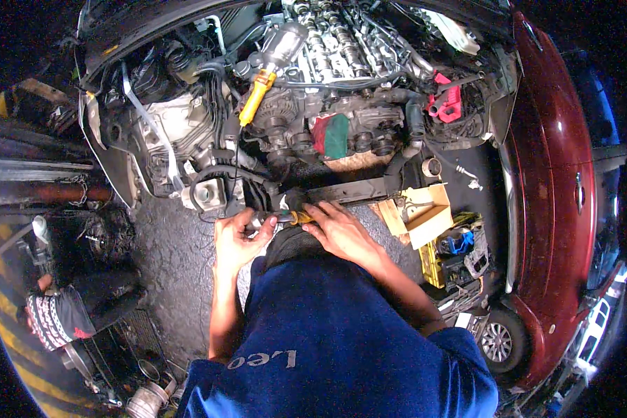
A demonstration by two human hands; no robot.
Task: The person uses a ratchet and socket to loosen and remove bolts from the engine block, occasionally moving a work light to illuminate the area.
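Note:
In front of my body, close to the front crossmember [348, 191] of an opened car, both hands are on one small slim item [298, 217] with a yellow-orange and dark body and a metal end; its exact kind I cannot make out. The fingers and thumb of my left hand [240, 240] pinch the metal end. My right hand [341, 233] has its fingertips closed over the yellow end. Beyond them lies the engine [334, 49], its top uncovered and camshafts showing. A work lamp with a yellow handle [258, 96] rests above the engine's left part, its cord running down toward my hands.
A red-and-green cloth [332, 136] lies on the engine front, a red plastic piece [449, 97] to its right. An open cardboard box [428, 217] and a yellow-edged toolbox [432, 265] stand at right, before a dark red car [554, 188]. Another person [63, 317] is at lower left.

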